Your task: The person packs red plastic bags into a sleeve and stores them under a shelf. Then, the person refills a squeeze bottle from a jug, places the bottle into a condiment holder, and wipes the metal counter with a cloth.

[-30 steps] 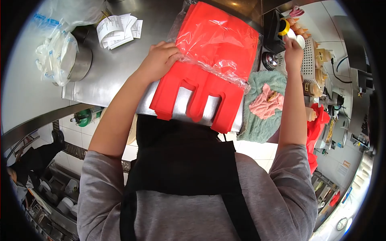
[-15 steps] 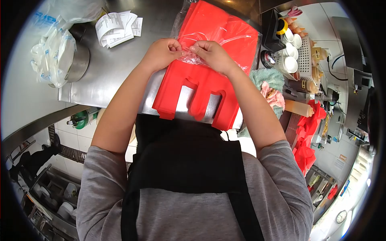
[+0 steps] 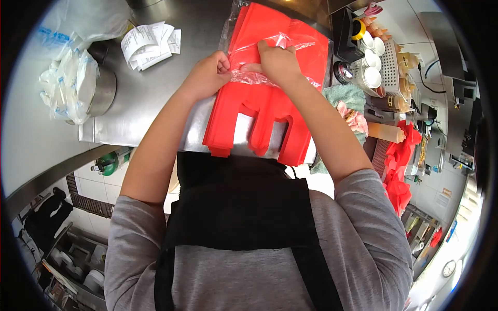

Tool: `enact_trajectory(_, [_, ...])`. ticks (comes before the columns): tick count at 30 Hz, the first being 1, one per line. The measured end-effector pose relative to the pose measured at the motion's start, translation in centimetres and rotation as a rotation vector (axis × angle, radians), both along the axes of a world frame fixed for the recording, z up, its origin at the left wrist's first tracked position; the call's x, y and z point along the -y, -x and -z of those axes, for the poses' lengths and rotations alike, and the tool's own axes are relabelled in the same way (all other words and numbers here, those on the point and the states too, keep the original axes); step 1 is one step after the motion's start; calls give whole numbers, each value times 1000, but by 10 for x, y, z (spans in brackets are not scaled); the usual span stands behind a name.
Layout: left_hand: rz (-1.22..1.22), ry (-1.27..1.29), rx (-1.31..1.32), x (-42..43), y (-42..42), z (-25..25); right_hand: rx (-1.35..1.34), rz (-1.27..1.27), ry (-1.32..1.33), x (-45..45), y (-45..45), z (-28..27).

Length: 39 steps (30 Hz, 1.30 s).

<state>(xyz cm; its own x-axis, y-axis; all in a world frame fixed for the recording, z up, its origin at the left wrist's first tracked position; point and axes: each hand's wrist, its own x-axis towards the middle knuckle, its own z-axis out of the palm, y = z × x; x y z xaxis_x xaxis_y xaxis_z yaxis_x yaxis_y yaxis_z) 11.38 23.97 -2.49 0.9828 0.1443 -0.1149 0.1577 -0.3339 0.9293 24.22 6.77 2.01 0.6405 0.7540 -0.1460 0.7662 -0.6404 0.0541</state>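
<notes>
A stack of red carrier bags (image 3: 264,111) with cut-out handles lies on the steel counter, its handle ends toward me. The clear plastic wrapper (image 3: 249,78) covers its far part and is bunched up above the handles. My left hand (image 3: 211,75) is closed at the wrapper's left edge, thumb and fingers pinching the plastic. Over the middle of the stack, my right hand (image 3: 280,63) has bent fingers gripping the wrapper, which is creased and stretched around them. Its thumb points left over the crumpled plastic.
Printed receipts (image 3: 148,45) lie on the counter (image 3: 140,101) at left. Behind them stands a metal pot (image 3: 106,90) with white plastic bags (image 3: 70,85). To the right are a green cloth (image 3: 345,101), an orange sauce bottle (image 3: 386,132) and white cups (image 3: 371,76).
My right hand has moved farther up the stack and turned, with its fingers on the wrapper. My left hand has shifted slightly left, so the hands are farther apart.
</notes>
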Motion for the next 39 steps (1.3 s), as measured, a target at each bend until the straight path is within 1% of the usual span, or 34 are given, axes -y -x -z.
enact_trajectory(1, [-11,-8,-13,1,2,-2,3,-57,-87,11,-7,6])
enact_trajectory(2, [-4,-14,-7,1,2,-2,9,-51,-94,24,-15,13])
enact_trajectory(3, [-25,-74,37,1,3,0,138,-67,-183,41,-25,21])
enact_trajectory(4, [-44,-131,80,3,4,4,267,-81,-270,52,-30,17])
enact_trajectory(5, [-34,-135,84,5,7,8,296,-17,-267,66,-34,12])
enact_trajectory(6, [-167,-246,198,7,9,14,325,47,-263,79,-34,1])
enact_trajectory(7, [-299,-353,314,8,10,12,341,98,-465,95,-37,-1])
enact_trajectory(8, [-288,-355,319,10,9,11,357,147,-667,112,-40,1])
enact_trajectory(9, [-378,-46,157,14,7,4,227,351,-656,133,-42,2])
enact_trajectory(10, [-459,261,-11,17,5,-1,232,362,-659,139,-36,8])
enact_trajectory(11, [-444,259,-10,20,1,-6,-28,613,-610,147,-28,14])
enact_trajectory(12, [-355,164,-78,23,-5,-11,-293,858,-552,154,-20,15])
enact_trajectory(13, [-263,67,-143,26,-10,-13,-285,875,-561,152,-10,7])
enact_trajectory(14, [-245,61,-135,27,-17,-16,-446,919,-600,144,-2,1])
enact_trajectory(15, [-194,148,-223,26,-24,-18,-610,956,-640,138,4,-5])
enact_trajectory(16, [-141,231,-312,25,-29,-20,-601,968,-660,139,6,-4])
enact_trajectory(17, [-117,217,-300,21,-33,-23,-801,983,-756,143,5,-1])
enact_trajectory(18, [-21,433,-386,15,-34,-26,-1000,989,-855,147,4,-2])
enact_trajectory(19, [80,646,-479,11,-34,-30,-1053,996,-778,151,3,-9])
enact_trajectory(20, [111,629,-475,10,-34,-32,-1038,1011,-809,156,6,-10])
enact_trajectory(21, [104,665,-469,11,-30,-30,-1049,910,-913,161,11,-7])
enact_trajectory(22, [97,702,-463,13,-28,-28,-1054,805,-1012,151,24,-25])
enact_trajectory(23, [102,712,-447,14,-27,-26,-964,919,-870,150,37,-51])
enact_trajectory(24, [133,699,-448,14,-25,-29,-947,936,-896,157,37,-45])
enact_trajectory(26, [140,715,-402,17,-24,-34,-1072,817,-1017,175,36,-24])
enact_trajectory(28, [175,691,-422,17,-26,-42,-1048,839,-1052,179,44,-45])
enact_trajectory(30, [235,739,-412,23,-25,-50,-1007,841,-1013,186,50,-65])
enact_trajectory(31, [249,732,-415,27,-25,-52,-944,800,-1033,191,48,-68])
enact_trajectory(32, [248,759,-432,32,-24,-54,-937,807,-1043,196,41,-76])
enact_trajectory(34, [251,781,-452,46,-21,-57,-543,728,-682,201,28,-106])
enact_trajectory(36, [225,829,-301,69,-17,-57,-271,620,-530,183,43,-176])
enact_trajectory(37, [89,642,-297,82,-17,-52,-140,573,-401,168,49,-207])
enact_trajectory(38, [87,638,-294,96,-15,-55,-12,523,-271,150,57,-231])
enact_trajectory(39, [-20,418,-24,109,-12,-58,97,408,-244,133,72,-248])
